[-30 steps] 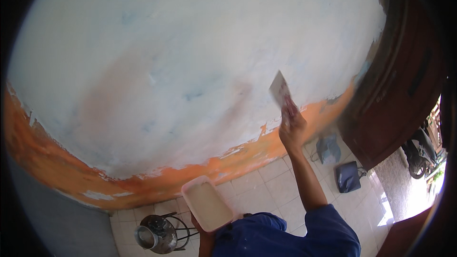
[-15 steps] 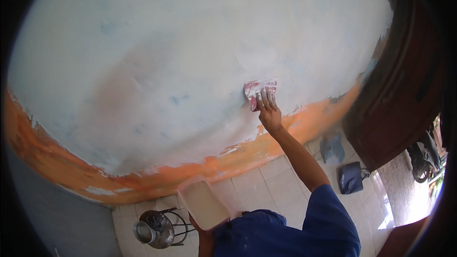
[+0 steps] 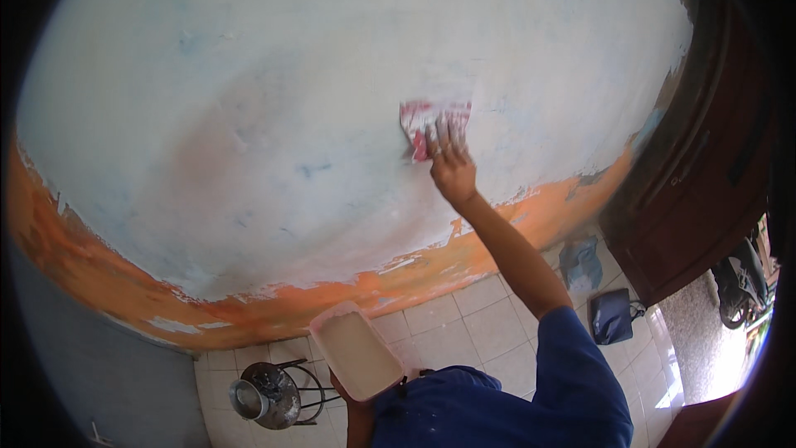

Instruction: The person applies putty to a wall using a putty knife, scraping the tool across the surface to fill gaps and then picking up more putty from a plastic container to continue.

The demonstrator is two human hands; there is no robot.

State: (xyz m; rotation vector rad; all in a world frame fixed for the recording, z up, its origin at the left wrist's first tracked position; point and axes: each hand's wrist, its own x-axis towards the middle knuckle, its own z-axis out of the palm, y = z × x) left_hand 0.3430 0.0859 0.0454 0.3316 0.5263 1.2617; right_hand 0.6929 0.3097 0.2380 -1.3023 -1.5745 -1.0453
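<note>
My right hand (image 3: 452, 168), smeared with white, presses a red putty spreader (image 3: 417, 126) flat against the wall (image 3: 332, 58), fingers spread over the blade's back. White filler coats much of the spreader. The wall is pale white with faint bluish patches and a band of bare orange paint along its foot. Low at my front, my left hand (image 3: 352, 406) holds a shallow pink rectangular tub (image 3: 390, 369) of off-white paste; its fingers are mostly hidden behind the tub.
A round stool (image 3: 286, 402) with a metal can (image 3: 247, 398) on it stands at lower left. On the tiled floor (image 3: 497, 323) lie a bluish plastic bag (image 3: 582, 264) and a dark bag (image 3: 612, 317). A dark red door (image 3: 672, 199) stands at right, a motorbike (image 3: 734, 290) outside.
My right hand has slid the spreader up and slightly left along the wall. The tub stays in about the same place in my left hand.
</note>
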